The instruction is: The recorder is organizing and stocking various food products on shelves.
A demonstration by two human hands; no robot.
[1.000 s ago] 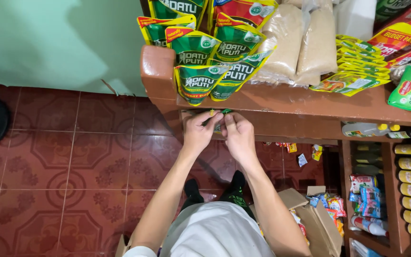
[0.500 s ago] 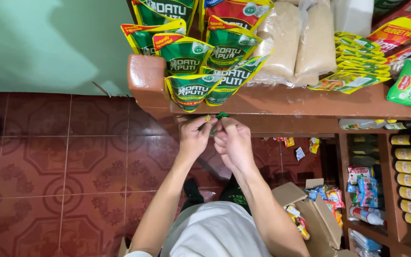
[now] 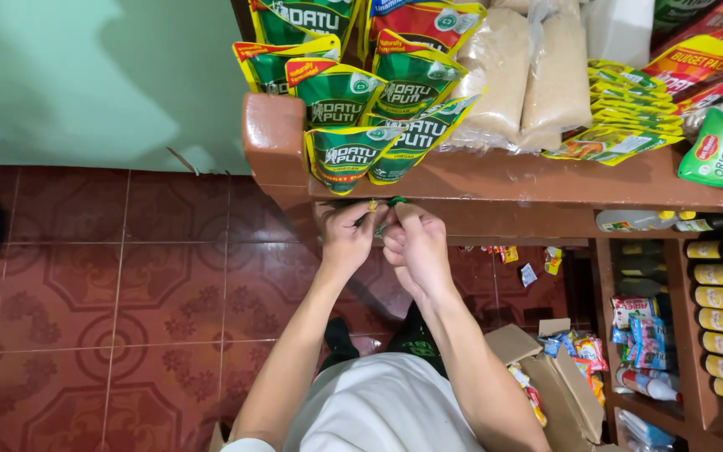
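A small green packet [image 3: 388, 207] is sitting pinched between both hands just under the brown shelf [image 3: 495, 180] edge; left hand [image 3: 346, 238] and right hand [image 3: 416, 247] are closing fingers on it, equally near.

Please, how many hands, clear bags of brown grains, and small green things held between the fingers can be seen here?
bare hands: 2, the left hand and the right hand
clear plastic bags of brown grains: 2
small green thing pinched between the fingers: 1
Total: 5
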